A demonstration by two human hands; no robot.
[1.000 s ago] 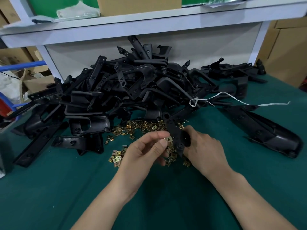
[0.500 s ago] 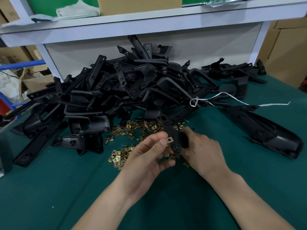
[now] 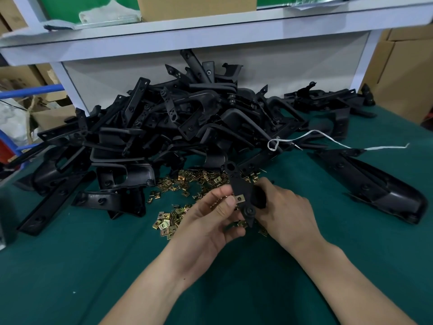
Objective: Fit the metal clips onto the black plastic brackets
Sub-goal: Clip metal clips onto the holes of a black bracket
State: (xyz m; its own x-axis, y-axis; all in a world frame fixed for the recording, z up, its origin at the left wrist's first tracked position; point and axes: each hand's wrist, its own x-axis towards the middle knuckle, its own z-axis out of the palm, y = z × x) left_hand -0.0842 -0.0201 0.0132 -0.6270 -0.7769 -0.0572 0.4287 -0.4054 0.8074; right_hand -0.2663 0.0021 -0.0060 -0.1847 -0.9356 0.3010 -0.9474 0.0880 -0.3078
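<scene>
Head view, as I log it:
- Black bracket (image 3: 239,184): held above the tabletop (image 3: 70,266), right hand (image 3: 285,214) fingers curled round it.
- Metal clip (image 3: 240,198): on the bracket's edge, pinched by the left hand (image 3: 206,221).
- Loose clips (image 3: 187,181) and bracket heap (image 3: 187,118): on the tabletop behind.

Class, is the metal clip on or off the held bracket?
On: the clip sits over the edge of the bracket, pinched by the left hand; the right hand grips it. Fully seated: cannot tell.
</scene>
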